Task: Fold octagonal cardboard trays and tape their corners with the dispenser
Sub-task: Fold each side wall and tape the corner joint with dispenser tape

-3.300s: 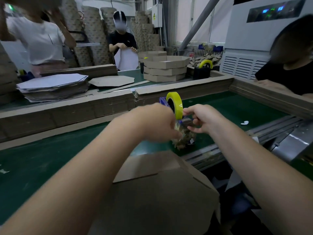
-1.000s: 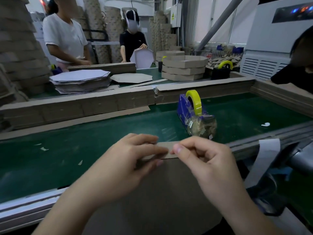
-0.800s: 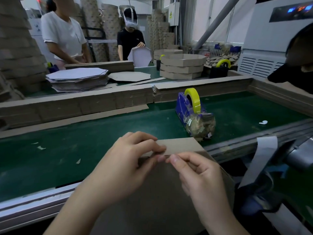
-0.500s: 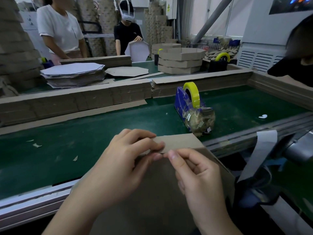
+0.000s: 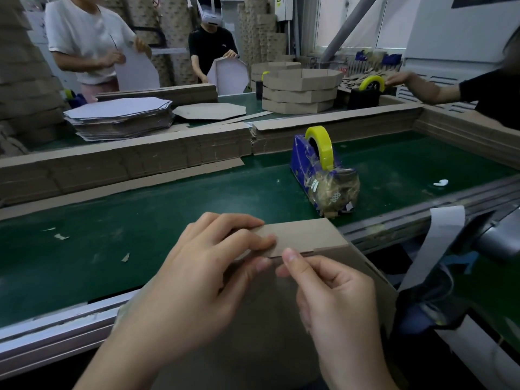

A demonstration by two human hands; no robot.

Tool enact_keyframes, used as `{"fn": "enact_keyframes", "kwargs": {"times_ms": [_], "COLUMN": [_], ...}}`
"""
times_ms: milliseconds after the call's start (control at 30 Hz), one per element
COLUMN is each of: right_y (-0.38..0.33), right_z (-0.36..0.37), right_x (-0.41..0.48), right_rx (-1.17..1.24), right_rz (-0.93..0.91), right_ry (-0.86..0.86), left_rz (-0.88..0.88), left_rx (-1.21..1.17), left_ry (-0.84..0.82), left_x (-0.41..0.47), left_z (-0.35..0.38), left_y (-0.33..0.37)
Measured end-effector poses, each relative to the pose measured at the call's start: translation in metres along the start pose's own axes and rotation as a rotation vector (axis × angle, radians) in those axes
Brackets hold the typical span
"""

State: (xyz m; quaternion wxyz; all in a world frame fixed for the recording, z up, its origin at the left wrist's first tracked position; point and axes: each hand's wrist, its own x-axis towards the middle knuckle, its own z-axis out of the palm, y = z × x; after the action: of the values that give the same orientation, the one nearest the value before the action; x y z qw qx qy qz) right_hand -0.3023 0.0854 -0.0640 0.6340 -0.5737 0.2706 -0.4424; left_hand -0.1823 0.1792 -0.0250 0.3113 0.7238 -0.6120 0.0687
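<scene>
Head view: left hand (image 5: 202,273) and right hand (image 5: 336,301) pinch the cardboard tray (image 5: 365,277), far flap (image 5: 306,235) running left-to-right.

both hands pinching cardboard tray (image 5: 304,237) flap, tape dispenser (image 5: 323,175) on green belt (image 5: 140,229)

We stand in a cardboard-packaging factory, shown by the green conveyor belt (image 5: 140,235) walled with cardboard strips (image 5: 126,161), a pile of flat octagonal blanks (image 5: 118,116), stacked folded trays (image 5: 301,88), a tape dispenser (image 5: 323,175) and other workers (image 5: 84,38) handling sheets alongside.
</scene>
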Motion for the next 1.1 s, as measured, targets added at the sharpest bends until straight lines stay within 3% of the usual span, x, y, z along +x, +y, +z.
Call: {"fn": "enact_keyframes", "kwargs": {"times_ms": [367,567,733,933,1000,1100], "right_y": [-0.008,-0.006,-0.005,0.005,0.007,0.001], "right_z": [-0.009,-0.014,-0.015,-0.027,-0.029,-0.036], "right_x": [-0.002,0.000,0.000,-0.001,-0.001,0.011], "right_rx": [0.044,0.061,0.091,-0.128,-0.072,-0.179], "right_rz": [0.090,0.131,0.240,0.422,0.287,-0.147], "right_ry": [-0.149,-0.224,-0.258,-0.394,-0.303,-0.065], "left_rz": [-0.049,-0.159,-0.128,-0.113,-0.113,-0.076], "left_rx": [-0.033,0.041,0.092,0.110,0.128,0.212], "left_ry": [-0.089,0.061,0.141,0.153,0.148,0.090], "left_x": [0.004,0.011,0.016,0.016,0.014,0.012], "left_z": [-0.009,0.002,0.012,0.010,0.008,0.007], "left_y": [0.004,0.018,0.020,0.011,0.008,0.006]}}
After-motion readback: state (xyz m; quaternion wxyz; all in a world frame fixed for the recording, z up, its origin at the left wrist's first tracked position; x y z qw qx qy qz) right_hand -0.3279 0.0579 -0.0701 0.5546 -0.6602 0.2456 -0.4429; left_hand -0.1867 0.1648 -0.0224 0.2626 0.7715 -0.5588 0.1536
